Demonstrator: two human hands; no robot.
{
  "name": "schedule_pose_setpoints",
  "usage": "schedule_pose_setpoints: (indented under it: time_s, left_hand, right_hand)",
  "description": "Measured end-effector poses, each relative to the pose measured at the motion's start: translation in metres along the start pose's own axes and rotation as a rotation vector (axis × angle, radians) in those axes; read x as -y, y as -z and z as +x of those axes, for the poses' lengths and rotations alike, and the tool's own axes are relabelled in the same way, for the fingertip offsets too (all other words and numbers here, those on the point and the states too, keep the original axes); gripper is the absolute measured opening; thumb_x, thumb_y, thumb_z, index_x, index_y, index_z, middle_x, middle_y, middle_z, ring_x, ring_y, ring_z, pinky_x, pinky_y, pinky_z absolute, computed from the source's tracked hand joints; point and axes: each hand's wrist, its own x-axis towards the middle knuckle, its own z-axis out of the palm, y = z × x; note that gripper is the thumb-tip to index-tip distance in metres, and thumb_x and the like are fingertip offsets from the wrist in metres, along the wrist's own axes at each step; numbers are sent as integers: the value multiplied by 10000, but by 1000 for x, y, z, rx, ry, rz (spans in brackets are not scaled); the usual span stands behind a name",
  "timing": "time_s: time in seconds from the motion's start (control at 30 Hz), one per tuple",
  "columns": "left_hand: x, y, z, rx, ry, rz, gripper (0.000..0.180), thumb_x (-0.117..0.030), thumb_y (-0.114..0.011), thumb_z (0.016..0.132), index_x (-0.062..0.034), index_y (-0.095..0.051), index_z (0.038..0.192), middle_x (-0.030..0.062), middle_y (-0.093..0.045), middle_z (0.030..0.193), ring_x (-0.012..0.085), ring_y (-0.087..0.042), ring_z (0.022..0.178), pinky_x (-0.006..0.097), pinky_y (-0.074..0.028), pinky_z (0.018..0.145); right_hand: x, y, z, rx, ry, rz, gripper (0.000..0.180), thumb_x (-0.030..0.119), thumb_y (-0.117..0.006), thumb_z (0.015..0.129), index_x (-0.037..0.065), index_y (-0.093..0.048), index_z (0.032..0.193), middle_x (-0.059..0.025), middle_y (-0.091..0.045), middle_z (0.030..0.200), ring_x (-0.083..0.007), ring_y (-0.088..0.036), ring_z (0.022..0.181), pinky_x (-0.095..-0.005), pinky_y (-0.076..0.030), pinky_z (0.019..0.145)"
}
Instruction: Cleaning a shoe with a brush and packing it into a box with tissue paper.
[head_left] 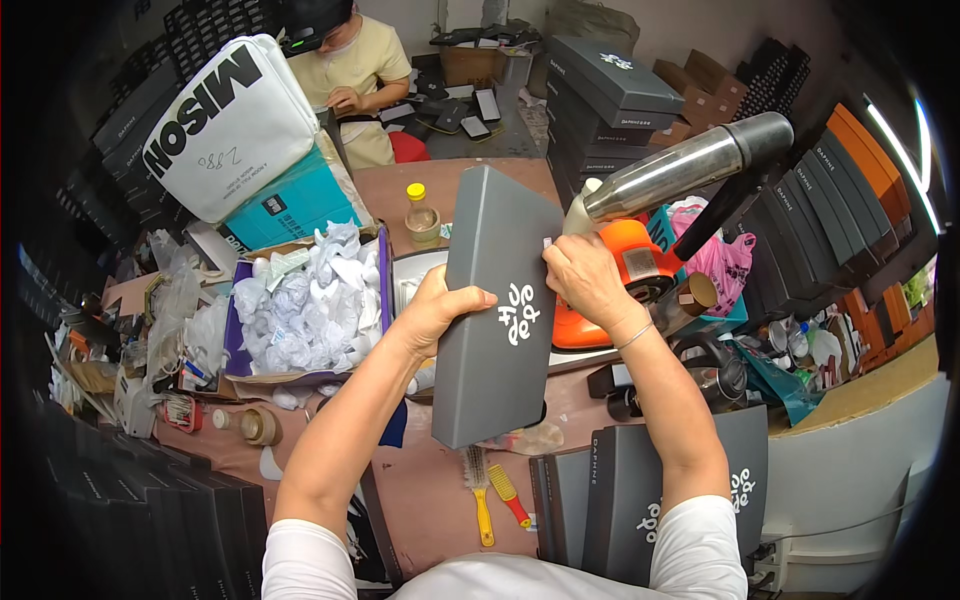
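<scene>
A dark grey shoe box (490,390) with a white printed logo is held up, tilted, over the table in front of me. My left hand (436,312) grips its left side, thumb lying across the lid and the other fingers hidden underneath. At the box's right edge my right hand (592,280) is closed in a pinch. A small whitish bit (547,242) shows by its fingertips; whether they hold that or the box's edge is unclear. Just beyond the right hand stands an orange machine (640,255) with a silver metal cylinder (690,165).
Left of the box is a purple-edged carton (238,340) full of crumpled white paper. A yellow-capped jar (421,215) stands behind. Nearer lie a yellow-handled brush (481,500) and a smaller brush (509,495). Stacked grey boxes (640,490) stand near right. A seated person (365,75) works opposite.
</scene>
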Motion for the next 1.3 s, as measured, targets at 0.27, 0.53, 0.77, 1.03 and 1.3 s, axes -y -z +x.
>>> schedule_pose_setpoints:
  time_s: [0.27,0.53,0.77,1.03,1.3]
  left_hand:
    - [-6,6,-3,16,45,63,398,-120,-668,724,32,-547,1072,96,-619,899,143,-627,740,287,-544,659]
    - [-3,9,2,22,35,19,393,-119,-658,734,41,-545,1074,100,-621,907,149,-635,734,290,-550,654]
    - [-6,15,4,20,22,-37,410,-120,-651,751,64,-540,1101,123,-629,928,167,-654,756,305,-564,667]
    - [-12,11,-2,17,-41,-26,470,-140,-668,736,65,-519,1132,126,-619,957,171,-648,784,303,-560,683]
    - [2,2,-4,63,-106,-199,564,-254,-708,786,28,-482,1219,131,-573,1115,184,-603,985,316,-518,841]
  right_hand:
    - [7,-1,-7,-65,-86,227,176,13,-636,739,49,-500,845,-98,-492,753,-287,-556,656,-375,-463,562]
    - [8,-4,-12,-115,-250,390,163,4,-645,772,32,-542,894,-99,-549,813,-280,-585,684,-367,-494,596]
    - [22,2,-12,-126,-252,272,192,45,-670,795,25,-624,980,-106,-625,888,-267,-634,760,-339,-524,644]
    - [18,-14,-8,-271,-588,567,419,214,-675,852,5,-542,1190,-113,-645,1008,-219,-651,843,-305,-520,703]
    - [26,-12,-27,-101,-999,1928,564,376,-603,929,15,-453,1335,-77,-597,1164,-131,-589,1019,-256,-496,848]
